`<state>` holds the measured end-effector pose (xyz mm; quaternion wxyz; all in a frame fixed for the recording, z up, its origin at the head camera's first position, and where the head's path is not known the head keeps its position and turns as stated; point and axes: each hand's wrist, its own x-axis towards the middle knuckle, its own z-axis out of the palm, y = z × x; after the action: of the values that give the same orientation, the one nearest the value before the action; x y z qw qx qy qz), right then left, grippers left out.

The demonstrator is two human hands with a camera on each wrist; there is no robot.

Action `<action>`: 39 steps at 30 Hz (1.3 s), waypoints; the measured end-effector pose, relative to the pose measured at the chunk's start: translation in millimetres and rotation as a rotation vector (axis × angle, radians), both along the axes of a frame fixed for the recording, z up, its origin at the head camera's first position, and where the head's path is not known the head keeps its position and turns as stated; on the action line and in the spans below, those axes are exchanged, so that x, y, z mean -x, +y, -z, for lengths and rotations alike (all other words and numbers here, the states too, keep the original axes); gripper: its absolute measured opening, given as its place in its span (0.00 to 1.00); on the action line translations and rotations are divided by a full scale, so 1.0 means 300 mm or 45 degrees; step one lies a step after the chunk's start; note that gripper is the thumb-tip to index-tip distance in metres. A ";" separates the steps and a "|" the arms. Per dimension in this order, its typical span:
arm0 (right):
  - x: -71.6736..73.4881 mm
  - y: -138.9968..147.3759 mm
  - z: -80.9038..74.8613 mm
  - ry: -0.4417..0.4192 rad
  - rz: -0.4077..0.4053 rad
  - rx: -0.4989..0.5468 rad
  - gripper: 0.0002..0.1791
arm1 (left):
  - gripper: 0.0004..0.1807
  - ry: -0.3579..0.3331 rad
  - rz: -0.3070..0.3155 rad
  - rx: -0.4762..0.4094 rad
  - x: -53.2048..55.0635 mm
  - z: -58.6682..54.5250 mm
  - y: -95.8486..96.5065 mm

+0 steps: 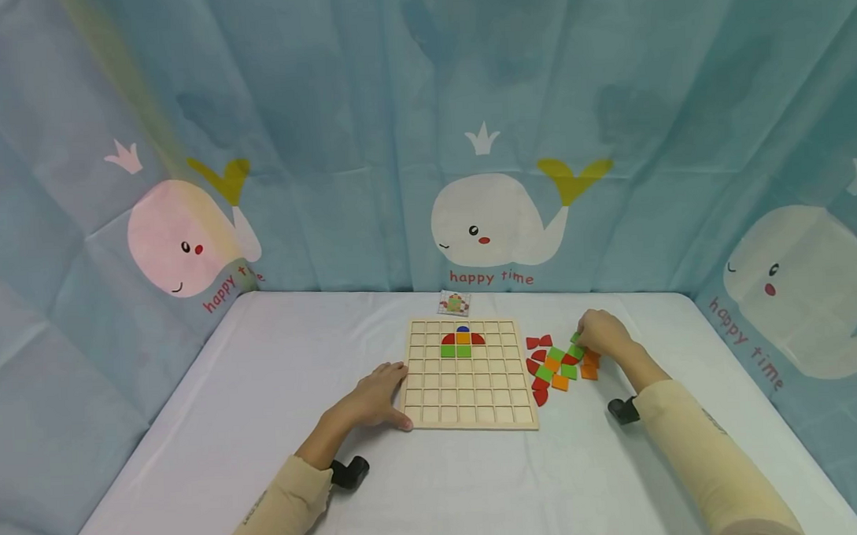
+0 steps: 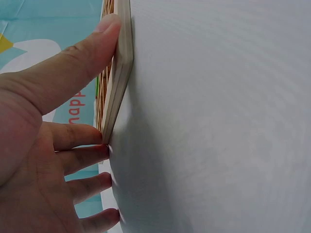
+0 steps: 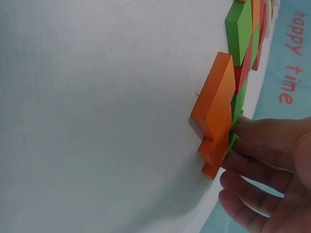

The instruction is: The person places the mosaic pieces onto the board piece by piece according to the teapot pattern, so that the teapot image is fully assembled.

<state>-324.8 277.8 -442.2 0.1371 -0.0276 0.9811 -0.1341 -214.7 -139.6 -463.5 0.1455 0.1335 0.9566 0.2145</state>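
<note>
A square wooden grid board (image 1: 469,426) lies on the white table. My left hand (image 1: 375,395) is at its left side, thumb resting on the front left corner and straight, spread fingers along the left edge. Near the board's top sit two green squares (image 1: 456,351), an orange square (image 1: 462,339), two red quarter-round pieces (image 1: 477,339) and a blue half-round (image 1: 462,329). Over the far end of the loose pieces, my right hand (image 1: 604,334) pinches a green block (image 3: 232,143) between thumb and fingertips. Orange blocks (image 3: 214,97) lie right beside those fingertips.
Right of the board, loose red pieces (image 1: 541,396), green squares (image 1: 569,371) and orange squares (image 1: 560,382) lie in a cluster, some overlapping. A small pattern card (image 1: 454,303) lies behind the board. A blue whale-print curtain (image 1: 326,184) hangs around the table.
</note>
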 end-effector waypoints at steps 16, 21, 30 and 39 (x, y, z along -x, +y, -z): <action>0.010 0.005 -0.013 0.026 -0.015 0.089 0.20 | 0.56 -0.003 -0.003 0.013 0.007 0.003 0.001; 0.005 -0.045 -0.014 0.072 -0.048 0.135 0.20 | 0.56 0.003 -0.006 0.007 0.001 0.004 0.002; -0.004 -0.155 -0.028 0.128 -0.173 0.189 0.18 | 0.56 0.005 -0.006 0.023 0.004 0.009 0.003; -0.015 -0.236 -0.028 0.213 -0.306 0.241 0.18 | 0.56 0.001 0.005 0.025 0.003 0.005 0.002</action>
<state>-320.2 207.1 -433.7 0.0667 -0.1686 0.9617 -0.2057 -215.6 -138.8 -465.0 0.1470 0.1341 0.9584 0.2047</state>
